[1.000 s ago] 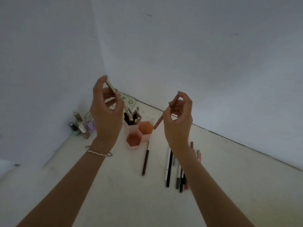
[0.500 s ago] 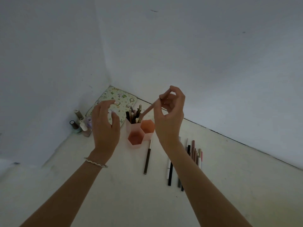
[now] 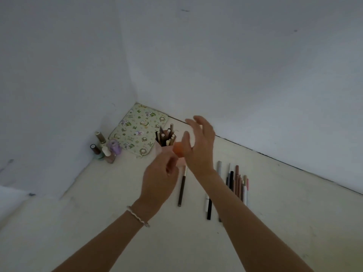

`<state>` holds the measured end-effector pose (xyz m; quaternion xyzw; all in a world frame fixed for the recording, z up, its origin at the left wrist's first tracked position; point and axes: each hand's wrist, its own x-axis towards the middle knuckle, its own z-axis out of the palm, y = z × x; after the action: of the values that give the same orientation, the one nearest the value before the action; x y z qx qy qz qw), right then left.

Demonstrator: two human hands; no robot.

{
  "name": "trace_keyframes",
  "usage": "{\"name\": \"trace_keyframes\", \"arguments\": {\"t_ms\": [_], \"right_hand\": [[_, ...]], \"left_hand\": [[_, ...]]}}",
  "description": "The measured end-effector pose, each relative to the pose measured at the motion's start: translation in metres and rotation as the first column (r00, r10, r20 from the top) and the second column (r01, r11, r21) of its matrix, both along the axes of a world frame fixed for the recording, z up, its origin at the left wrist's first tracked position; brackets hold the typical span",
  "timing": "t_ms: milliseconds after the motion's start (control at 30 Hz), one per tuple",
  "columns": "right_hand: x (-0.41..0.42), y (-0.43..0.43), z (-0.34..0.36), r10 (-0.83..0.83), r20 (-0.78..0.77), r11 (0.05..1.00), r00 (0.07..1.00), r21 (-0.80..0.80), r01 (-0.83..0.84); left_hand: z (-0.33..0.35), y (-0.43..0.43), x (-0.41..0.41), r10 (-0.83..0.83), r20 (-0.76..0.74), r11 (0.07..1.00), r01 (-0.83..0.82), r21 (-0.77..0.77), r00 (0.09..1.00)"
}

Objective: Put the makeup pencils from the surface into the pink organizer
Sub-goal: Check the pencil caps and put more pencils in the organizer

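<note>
Right hand (image 3: 198, 146) over the pink organizer (image 3: 177, 149), fingers spread wide, nothing in it, blurred. Left hand (image 3: 160, 180) just in front of the organizer, fingers loosely curled; cannot tell if it holds anything. Both hands cover most of the organizer; only its far-left compartment and an orange-pink patch show between them. That compartment is packed with upright pencils (image 3: 166, 137). One dark pencil (image 3: 182, 186) lies on the white surface (image 3: 294, 213) between the two wrists, tip near the organizer. A row of pencils (image 3: 236, 184) lies right of the right forearm. Far left corner: nail polish bottles (image 3: 105, 148), patterned pouch (image 3: 138, 130) against the wall.
</note>
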<state>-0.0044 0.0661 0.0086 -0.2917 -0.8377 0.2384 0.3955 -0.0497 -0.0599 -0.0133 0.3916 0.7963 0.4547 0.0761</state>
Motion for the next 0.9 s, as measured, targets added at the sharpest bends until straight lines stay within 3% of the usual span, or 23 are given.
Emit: {"name": "trace_keyframes", "arguments": {"t_ms": [100,200,300,400,467,500,567,633,733,900], "right_hand": [[0.028,0.023,0.011,-0.127,-0.079,0.990,0.989,-0.080,0.120],[0.061,0.041,0.017,-0.205,-0.096,0.969,0.974,-0.158,0.189],[0.098,0.055,0.012,-0.283,-0.090,0.942,0.955,-0.213,0.259],[0.137,0.065,0.000,-0.362,-0.065,0.907,0.930,-0.253,0.336],[0.157,0.069,-0.010,-0.420,-0.037,0.872,0.907,-0.293,0.392],[0.166,0.071,-0.015,-0.452,-0.004,0.842,0.892,-0.331,0.425],[0.184,0.075,-0.028,-0.488,0.146,0.753,0.860,-0.428,0.500],[0.197,0.078,-0.043,-0.402,0.393,0.671,0.827,-0.488,0.558],[0.207,0.071,-0.062,-0.164,0.640,0.610,0.751,-0.532,0.586],[0.206,0.058,-0.074,-0.065,0.716,0.658,0.695,-0.493,0.569]], "left_hand": [[-0.016,0.021,0.034,-0.151,-0.078,0.938,0.118,-0.325,0.985],[-0.035,0.036,0.056,-0.281,-0.294,0.760,0.025,-0.650,0.914],[-0.035,0.038,0.066,-0.329,-0.426,0.626,-0.143,-0.767,0.843],[-0.033,0.042,0.068,-0.372,-0.345,0.623,-0.044,-0.781,0.862],[-0.034,0.049,0.068,-0.347,-0.269,0.657,0.029,-0.753,0.899],[-0.026,0.055,0.069,-0.304,-0.160,0.712,0.113,-0.693,0.939],[-0.004,0.073,0.079,-0.227,-0.028,0.877,0.192,-0.440,0.973],[0.020,0.090,0.093,-0.220,0.006,0.956,0.217,-0.196,0.975],[0.042,0.109,0.108,-0.225,0.061,0.974,0.224,0.018,0.973],[0.046,0.117,0.115,-0.196,0.188,0.981,0.191,0.045,0.962]]}}
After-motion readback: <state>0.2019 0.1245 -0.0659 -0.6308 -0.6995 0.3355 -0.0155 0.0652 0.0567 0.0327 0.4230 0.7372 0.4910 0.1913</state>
